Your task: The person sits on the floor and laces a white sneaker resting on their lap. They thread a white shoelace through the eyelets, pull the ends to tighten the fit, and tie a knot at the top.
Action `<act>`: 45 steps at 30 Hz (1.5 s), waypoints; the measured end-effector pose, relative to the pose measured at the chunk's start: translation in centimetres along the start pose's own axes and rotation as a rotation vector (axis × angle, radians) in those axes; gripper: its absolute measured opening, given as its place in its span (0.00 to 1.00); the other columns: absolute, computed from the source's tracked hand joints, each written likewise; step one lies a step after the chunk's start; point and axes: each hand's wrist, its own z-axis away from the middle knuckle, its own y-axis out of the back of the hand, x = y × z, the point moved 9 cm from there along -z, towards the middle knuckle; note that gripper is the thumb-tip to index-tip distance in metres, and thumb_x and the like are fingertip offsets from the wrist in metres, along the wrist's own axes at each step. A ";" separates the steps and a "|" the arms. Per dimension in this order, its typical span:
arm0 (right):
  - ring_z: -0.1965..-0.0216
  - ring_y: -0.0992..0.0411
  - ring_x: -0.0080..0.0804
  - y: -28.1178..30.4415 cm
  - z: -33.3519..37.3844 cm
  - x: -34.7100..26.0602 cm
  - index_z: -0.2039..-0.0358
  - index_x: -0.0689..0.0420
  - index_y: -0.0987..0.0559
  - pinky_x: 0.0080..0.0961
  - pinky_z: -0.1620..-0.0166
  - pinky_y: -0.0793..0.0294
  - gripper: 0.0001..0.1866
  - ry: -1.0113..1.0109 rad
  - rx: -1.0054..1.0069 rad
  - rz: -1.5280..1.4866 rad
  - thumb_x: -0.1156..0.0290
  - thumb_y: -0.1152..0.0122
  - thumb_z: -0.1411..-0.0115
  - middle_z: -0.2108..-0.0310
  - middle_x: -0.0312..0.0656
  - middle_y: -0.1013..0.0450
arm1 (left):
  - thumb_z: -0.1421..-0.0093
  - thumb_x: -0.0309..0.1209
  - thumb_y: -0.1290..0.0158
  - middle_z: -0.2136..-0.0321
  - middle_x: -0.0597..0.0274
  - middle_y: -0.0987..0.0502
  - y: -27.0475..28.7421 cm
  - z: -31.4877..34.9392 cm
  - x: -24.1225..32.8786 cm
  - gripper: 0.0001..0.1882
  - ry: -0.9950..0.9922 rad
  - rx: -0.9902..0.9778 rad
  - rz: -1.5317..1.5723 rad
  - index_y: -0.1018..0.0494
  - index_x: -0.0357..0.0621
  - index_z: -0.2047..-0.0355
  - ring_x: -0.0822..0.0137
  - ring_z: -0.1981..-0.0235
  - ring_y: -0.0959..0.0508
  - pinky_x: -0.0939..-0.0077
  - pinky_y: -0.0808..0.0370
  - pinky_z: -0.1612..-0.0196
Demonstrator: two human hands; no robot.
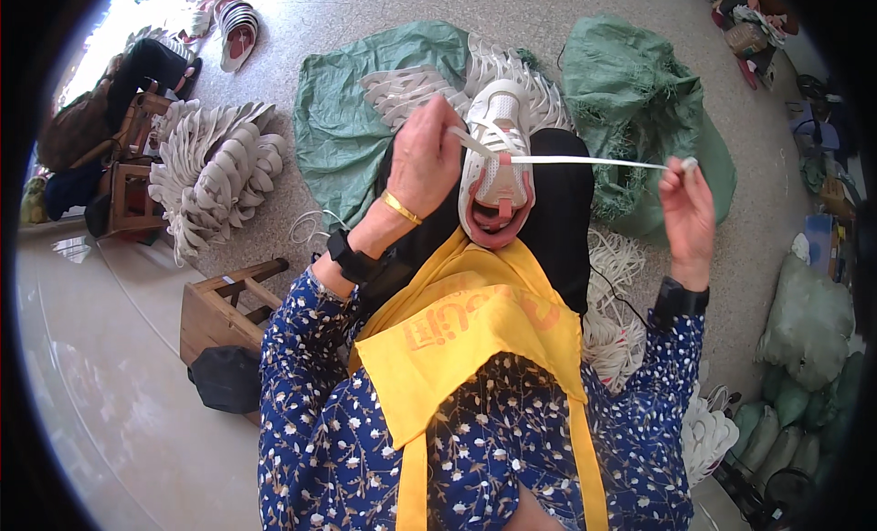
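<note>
White and pink shoe (477,188) sitting on my black trousers (559,211), toe pointing away from me, heel end right up against the yellow apron (466,339). Got the lace (594,160) in both hands: my left hand (422,165), gold bracelet on that wrist, has its fingers curled tight around one side just above the shoe, and my right hand (687,216) is way out to the side, thumb and fingertips pinching the other end — that stretch looks pretty taut. Green sacks (621,69) lie on the floor past my knees, with pale layered pieces (416,94) between them. More of those in a heap (219,179) off to my left — plus a wooden stool (224,307) nearer me, and loose white cords (614,334) by my right leg.
</note>
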 end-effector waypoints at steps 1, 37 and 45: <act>0.59 0.29 0.26 2.5 0.6 -0.9 0.51 0.65 0.27 0.24 0.53 0.23 0.09 0.007 0.031 -0.032 0.75 0.47 0.28 0.53 0.47 0.29 | 0.41 0.18 0.49 0.71 0.56 0.27 -0.8 0.4 0.3 0.04 -0.008 -0.060 0.024 0.30 0.37 0.66 0.61 0.71 0.23 0.71 0.25 0.67; 0.79 0.29 0.23 -10.9 -0.6 10.3 0.63 0.63 0.18 0.25 0.73 0.30 0.05 0.048 -0.256 1.147 0.76 0.37 0.37 0.74 0.43 0.22 | 0.50 0.24 0.42 0.75 0.58 0.24 -5.8 -1.6 6.0 0.14 -0.426 -0.601 -0.433 0.30 0.43 0.62 0.53 0.65 0.25 0.59 0.26 0.62; 0.78 0.26 0.18 -12.6 -4.5 13.1 0.59 0.65 0.17 0.20 0.73 0.27 0.09 -0.082 -0.297 0.885 0.73 0.39 0.33 0.72 0.38 0.21 | 0.51 0.27 0.41 0.75 0.61 0.26 -4.8 -1.6 6.0 0.16 -0.466 -0.316 -0.462 0.29 0.44 0.61 0.57 0.67 0.25 0.62 0.27 0.62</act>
